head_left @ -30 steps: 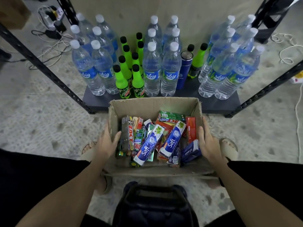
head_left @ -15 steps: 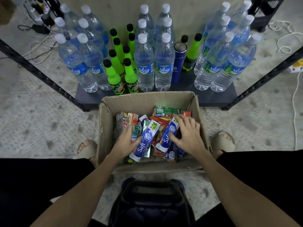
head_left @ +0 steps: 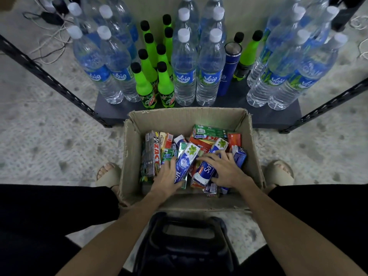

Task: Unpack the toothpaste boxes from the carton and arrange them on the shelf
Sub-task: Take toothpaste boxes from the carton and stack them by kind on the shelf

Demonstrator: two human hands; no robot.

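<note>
An open brown carton (head_left: 187,116) stands on the floor between my feet, filled with several toothpaste boxes in blue, red, green and grey. My left hand (head_left: 166,179) reaches into it and grips the near end of a blue and white Safi box (head_left: 186,158). My right hand (head_left: 225,169) lies over a second blue and white Safi box (head_left: 207,170), fingers spread and curling round it. A grey Zact box (head_left: 152,154) stands on edge at the carton's left side. The dark bottom shelf (head_left: 278,114) lies just beyond the carton.
The shelf holds several clear water bottles (head_left: 184,72), green soda bottles (head_left: 143,84) and a blue flask (head_left: 229,66). Black slotted shelf posts (head_left: 53,80) slant at left and right. Cables (head_left: 47,20) lie on the floor at the back left. A black stool (head_left: 185,244) sits below me.
Both hands left the carton's outer sides and went inside it. They now close round the two blue and white boxes. The view has come closer to the carton.
</note>
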